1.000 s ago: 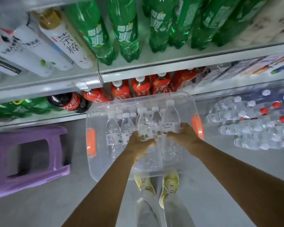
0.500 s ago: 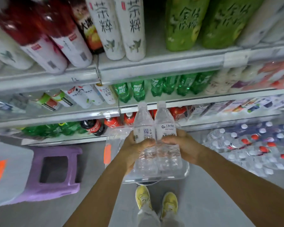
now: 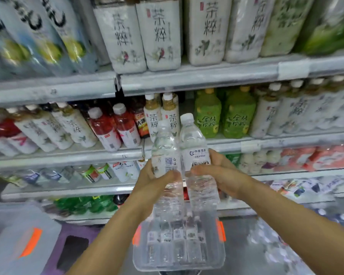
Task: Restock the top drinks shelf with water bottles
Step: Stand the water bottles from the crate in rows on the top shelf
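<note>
Far left of the grip, a frosted plastic lid (image 3: 22, 241) with an orange clip is lying beside a purple stool (image 3: 68, 251). The left hand (image 3: 153, 181) is wrapping its fingers round a clear, ribbed water bottle (image 3: 165, 155), and the right hand (image 3: 220, 175) is gripping a second water bottle (image 3: 195, 151) touching the first; both are standing upright with white caps and paper labels. Directly below the grip, a see-through plastic crate (image 3: 179, 247) is holding more water bottles, so restocking looks barely begun. Behind and above the grip, metal shelves (image 3: 187, 80) are carrying tea and juice bottles; the top shelf is not showing, so this pair is yet to be placed. Right of the grip, shrink-wrapped water packs (image 3: 270, 239) are waiting on the floor, blurred.
</note>
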Demonstrator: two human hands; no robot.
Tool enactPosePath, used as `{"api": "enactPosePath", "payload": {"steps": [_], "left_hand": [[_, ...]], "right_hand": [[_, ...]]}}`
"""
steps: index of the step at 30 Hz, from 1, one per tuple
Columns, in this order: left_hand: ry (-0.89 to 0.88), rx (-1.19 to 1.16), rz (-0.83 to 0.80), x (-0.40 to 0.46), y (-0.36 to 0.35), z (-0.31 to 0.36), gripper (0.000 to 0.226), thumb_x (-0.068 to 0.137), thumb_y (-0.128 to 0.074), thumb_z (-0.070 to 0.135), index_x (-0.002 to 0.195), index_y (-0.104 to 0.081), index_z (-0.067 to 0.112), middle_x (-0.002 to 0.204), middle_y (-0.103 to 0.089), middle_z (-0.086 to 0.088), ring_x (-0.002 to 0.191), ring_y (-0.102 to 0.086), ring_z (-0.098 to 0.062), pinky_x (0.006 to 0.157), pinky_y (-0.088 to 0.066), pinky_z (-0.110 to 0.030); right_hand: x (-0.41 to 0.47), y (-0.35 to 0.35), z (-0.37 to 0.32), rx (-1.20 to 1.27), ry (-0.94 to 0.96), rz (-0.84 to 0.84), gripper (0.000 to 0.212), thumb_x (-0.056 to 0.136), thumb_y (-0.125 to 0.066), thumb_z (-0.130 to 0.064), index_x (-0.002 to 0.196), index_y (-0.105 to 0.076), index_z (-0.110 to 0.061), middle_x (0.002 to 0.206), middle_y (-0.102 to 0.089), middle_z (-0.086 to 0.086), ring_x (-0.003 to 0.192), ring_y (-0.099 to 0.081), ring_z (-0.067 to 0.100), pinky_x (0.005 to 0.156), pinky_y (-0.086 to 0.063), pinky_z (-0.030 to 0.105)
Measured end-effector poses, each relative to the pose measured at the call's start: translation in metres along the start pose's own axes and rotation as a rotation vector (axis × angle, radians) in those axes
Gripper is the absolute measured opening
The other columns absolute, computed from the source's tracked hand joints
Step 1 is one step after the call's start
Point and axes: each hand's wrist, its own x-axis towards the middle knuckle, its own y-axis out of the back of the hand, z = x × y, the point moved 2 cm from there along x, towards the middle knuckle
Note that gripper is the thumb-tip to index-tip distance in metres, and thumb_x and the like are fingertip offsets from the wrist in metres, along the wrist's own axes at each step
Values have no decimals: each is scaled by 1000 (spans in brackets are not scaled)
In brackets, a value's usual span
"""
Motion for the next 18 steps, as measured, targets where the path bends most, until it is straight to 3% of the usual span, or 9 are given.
{"api": "enactPosePath", "payload": {"steps": [3, 8, 11, 15, 18], "left_hand": [[-127, 27, -2, -3, 4, 45, 48, 79, -80, 16, 120, -58, 26, 100, -76, 10, 90, -72, -5, 66, -53, -14], [-312, 53, -27, 2, 17, 132, 46, 80, -76, 11, 122, -57, 20, 101, -77, 4, 91, -73, -11, 67, -54, -16], [-427, 44, -23, 5, 29, 180, 45, 83, -74, 10, 124, -57, 19, 102, -76, 2, 93, -73, -14, 67, -56, -19], [-566, 57, -41, 4, 46, 246, 44, 81, -79, 20, 120, -59, 23, 103, -76, 4, 93, -73, -15, 66, -56, -19], [-651, 88, -22, 1, 59, 295, 57, 64, -80, 35, 117, -62, 24, 99, -76, 6, 91, -73, -14, 72, -55, -27]], "right_hand": [[-2, -1, -48, -38, 85, -33, 73, 58, -84, -25, 125, -56, -16, 112, -74, 5, 105, -71, 24, 95, -53, 46], [-4, -9, -134, -158, 271, -55, 58, 75, -78, -19, 128, -55, -17, 117, -73, 3, 107, -70, 23, 93, -54, 42], [-4, -21, -186, -239, 371, -12, 57, 72, -77, -27, 125, -58, -21, 113, -74, -3, 103, -71, 16, 89, -56, 36], [-5, -39, -257, -297, 537, -9, 52, 75, -75, -25, 124, -59, -19, 111, -75, -1, 102, -72, 17, 86, -56, 34], [-6, -51, -313, -365, 666, 34, 33, 85, -73, -19, 117, -65, -16, 105, -76, -2, 96, -73, 14, 84, -56, 28]]}}
